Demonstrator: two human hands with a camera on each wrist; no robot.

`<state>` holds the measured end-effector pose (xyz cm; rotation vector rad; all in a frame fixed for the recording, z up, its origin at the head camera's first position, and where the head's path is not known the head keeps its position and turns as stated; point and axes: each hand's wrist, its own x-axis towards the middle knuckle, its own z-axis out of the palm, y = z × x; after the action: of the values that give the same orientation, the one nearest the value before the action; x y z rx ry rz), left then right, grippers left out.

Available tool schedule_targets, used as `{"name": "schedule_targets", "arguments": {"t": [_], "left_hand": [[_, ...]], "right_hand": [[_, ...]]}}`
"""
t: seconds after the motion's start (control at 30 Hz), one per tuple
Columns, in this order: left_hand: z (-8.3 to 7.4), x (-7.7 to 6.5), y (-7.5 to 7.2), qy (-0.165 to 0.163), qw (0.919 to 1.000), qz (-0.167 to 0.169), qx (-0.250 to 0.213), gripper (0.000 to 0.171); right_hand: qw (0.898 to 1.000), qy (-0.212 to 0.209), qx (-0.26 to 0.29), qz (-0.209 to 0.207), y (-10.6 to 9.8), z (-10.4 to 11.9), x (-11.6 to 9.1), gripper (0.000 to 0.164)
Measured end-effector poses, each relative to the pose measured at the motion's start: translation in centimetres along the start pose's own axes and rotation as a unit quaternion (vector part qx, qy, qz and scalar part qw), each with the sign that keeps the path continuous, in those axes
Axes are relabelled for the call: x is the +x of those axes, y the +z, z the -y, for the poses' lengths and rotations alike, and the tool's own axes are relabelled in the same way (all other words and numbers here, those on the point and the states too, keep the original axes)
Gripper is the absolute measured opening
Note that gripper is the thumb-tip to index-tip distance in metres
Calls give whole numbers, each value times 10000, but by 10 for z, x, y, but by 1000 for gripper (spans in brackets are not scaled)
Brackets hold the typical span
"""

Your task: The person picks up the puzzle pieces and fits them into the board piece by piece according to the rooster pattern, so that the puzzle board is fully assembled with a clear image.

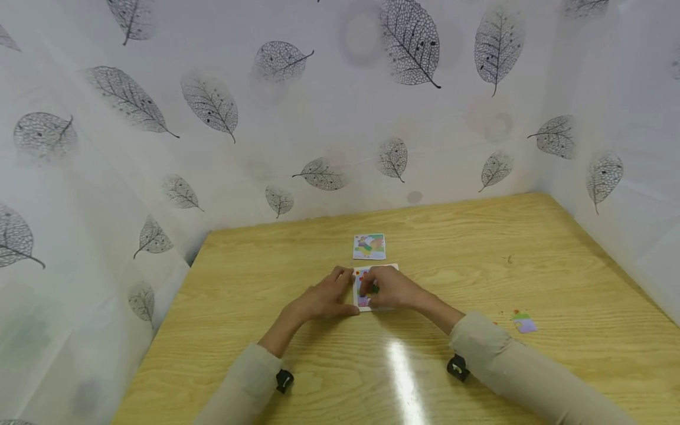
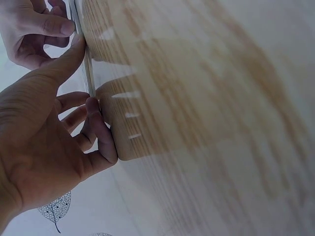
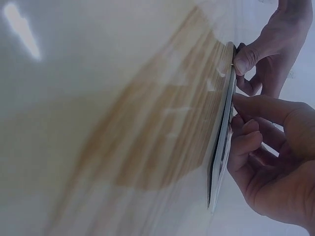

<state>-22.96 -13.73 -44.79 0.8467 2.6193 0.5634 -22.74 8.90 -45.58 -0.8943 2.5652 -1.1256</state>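
Observation:
A small puzzle board [image 1: 356, 293] with a white border and a colourful picture lies flat on the wooden table. My left hand [image 1: 321, 299] holds it at its left side, thumb at the near corner and fingers at the far corner. Over the picture, my right hand [image 1: 394, 287] has its fingers bent down, thumb and fingertips pinching a puzzle piece against the surface; the hand mostly hides that piece and the board's right part. From the right wrist, the board [image 3: 221, 128] appears edge-on, with the right fingertips [image 3: 241, 140] right at its face.
Just beyond the board lies a square picture card [image 1: 369, 247]. To the right, near the right forearm, a few loose puzzle pieces [image 1: 525, 323] rest on the table [image 1: 451, 248]. A leaf-patterned white sheet [image 1: 340, 118] hangs behind and along both sides.

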Motion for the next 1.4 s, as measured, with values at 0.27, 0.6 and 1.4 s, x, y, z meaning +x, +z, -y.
{"name": "schedule_targets", "arguments": {"t": [0.27,0.6,1.4], "left_hand": [[1,0,0,-58,10000,38,43,80],[2,0,1,-57,10000,48,24,79],[2,2,1,-107,9999,107,18,78]], "right_hand": [[9998,117,-27,157,-3,2,-4,19],[9885,699,1226,546,-20,0,-18,20],[9803,1032,1650,337,-88,-49,-106,39]]}}
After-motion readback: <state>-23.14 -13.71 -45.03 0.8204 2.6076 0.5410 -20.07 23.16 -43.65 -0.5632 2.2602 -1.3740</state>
